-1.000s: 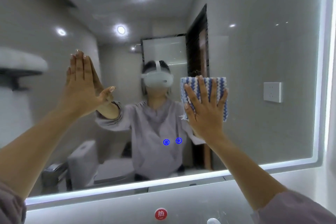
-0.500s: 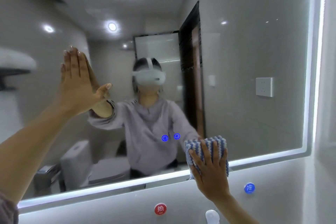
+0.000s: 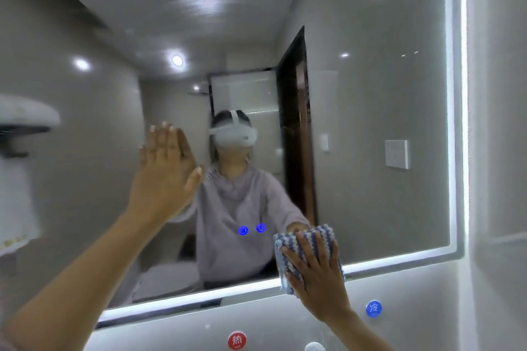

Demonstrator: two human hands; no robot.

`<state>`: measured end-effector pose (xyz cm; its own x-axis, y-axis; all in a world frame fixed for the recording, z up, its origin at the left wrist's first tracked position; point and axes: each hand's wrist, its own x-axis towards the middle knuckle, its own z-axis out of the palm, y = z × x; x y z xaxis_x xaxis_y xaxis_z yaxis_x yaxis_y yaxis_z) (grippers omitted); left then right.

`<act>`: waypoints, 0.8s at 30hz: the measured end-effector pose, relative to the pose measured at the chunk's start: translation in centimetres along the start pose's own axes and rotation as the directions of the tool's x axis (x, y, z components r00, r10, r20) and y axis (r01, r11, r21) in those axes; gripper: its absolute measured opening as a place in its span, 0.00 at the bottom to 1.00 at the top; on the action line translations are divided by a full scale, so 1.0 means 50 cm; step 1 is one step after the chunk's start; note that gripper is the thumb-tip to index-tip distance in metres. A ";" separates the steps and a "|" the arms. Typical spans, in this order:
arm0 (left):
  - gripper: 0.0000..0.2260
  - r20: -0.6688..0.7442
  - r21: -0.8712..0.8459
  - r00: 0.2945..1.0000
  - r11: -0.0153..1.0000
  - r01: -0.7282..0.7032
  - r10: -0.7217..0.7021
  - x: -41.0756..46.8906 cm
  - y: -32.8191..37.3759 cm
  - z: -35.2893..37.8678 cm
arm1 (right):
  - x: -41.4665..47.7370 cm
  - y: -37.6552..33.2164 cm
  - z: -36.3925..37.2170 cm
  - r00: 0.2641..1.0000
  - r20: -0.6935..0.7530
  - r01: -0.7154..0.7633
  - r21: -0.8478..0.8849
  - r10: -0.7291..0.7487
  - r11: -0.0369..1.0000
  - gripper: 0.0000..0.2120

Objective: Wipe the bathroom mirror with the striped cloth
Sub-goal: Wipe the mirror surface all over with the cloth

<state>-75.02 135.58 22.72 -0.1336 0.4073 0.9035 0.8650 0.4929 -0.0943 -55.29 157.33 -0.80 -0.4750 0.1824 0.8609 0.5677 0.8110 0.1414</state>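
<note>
All fingers of the right hand are spread and pressed flat on the striped cloth. Its stripes are set upright, and it is held on the mirror across the lit bottom edge. Bare glass is seen above and rightward. The left hand is laid flat on the glass, fingers together.

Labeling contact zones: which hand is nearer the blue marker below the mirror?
Right. The right hand presses the striped cloth just up-left of the blue marker; the left hand lies flat on the mirror, far up-left.
</note>
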 end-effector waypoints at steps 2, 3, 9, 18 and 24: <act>0.35 -0.015 -0.013 1.000 1.000 -0.016 0.016 -0.020 0.071 0.004 | -0.001 0.017 0.003 0.999 -0.014 0.030 0.017 -0.030 0.999 0.27; 0.36 -0.001 -0.012 1.000 1.000 -0.013 0.013 -0.026 0.105 0.008 | -0.001 0.030 0.005 0.998 -0.021 0.053 0.019 -0.052 0.998 0.27; 0.39 0.065 -0.014 0.997 0.999 0.031 -0.030 -0.019 0.246 0.031 | -0.010 0.154 0.016 0.986 0.001 0.165 0.034 -0.165 0.986 0.28; 0.44 0.112 0.046 0.990 0.996 0.079 -0.084 0.007 0.324 0.042 | -0.013 0.287 -0.007 0.974 0.032 0.224 0.056 -0.226 0.973 0.25; 0.50 0.156 0.080 0.986 0.996 0.045 -0.057 0.010 0.315 0.066 | -0.017 0.285 -0.002 0.975 0.075 0.205 0.045 -0.208 0.978 0.25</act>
<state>-63.03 146.07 20.31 -0.2567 0.4938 0.8308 0.8166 0.5706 -0.0868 -46.74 168.66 0.54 -0.6317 0.0506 0.7736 0.4275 0.8552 0.2931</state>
